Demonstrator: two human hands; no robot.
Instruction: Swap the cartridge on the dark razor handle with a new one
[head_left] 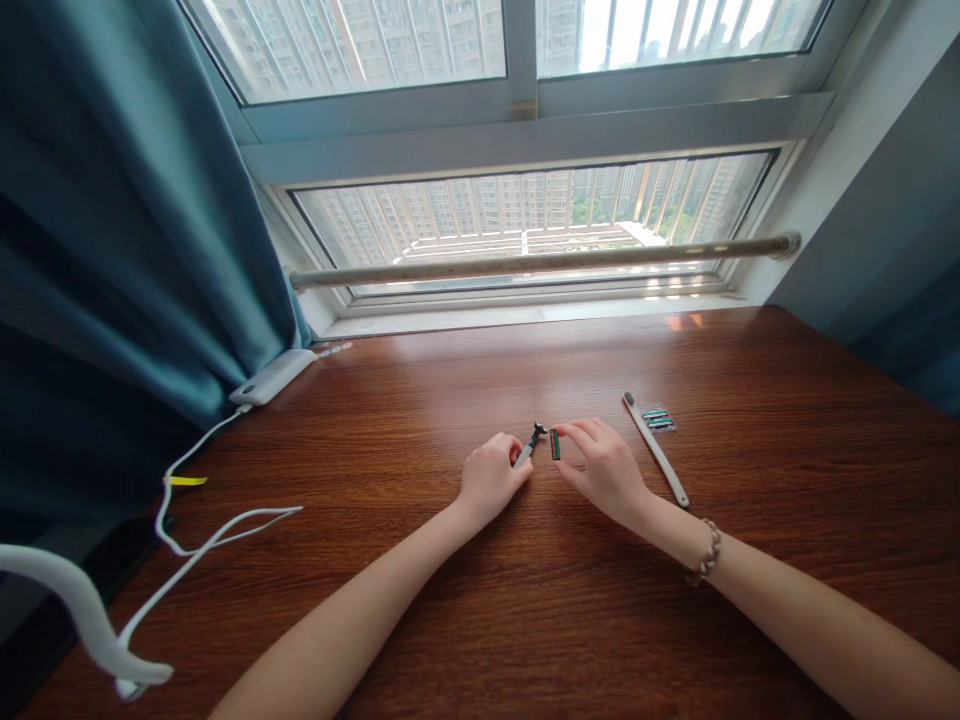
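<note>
My left hand [491, 475] is closed around a razor handle [528, 449], whose dark forked head end points up and to the right. Between the thumb and fingers of my right hand [604, 470] is a small razor blade cartridge [555, 445], dark with a green strip, held upright. A narrow gap seems to separate the cartridge from the handle's head. To the right of my right hand lies a pale toothbrush [657, 450] with dark bristles. Beside it sits a clear plastic pack [659, 419] with more green-striped cartridges.
Both hands work above a brown wooden table [420, 390]. At the left are a white power strip [274, 378], a looping white cable [217, 540] with a yellow tag [187, 481], and a blue curtain [135, 200]. A metal rail [540, 264] crosses the window behind the table.
</note>
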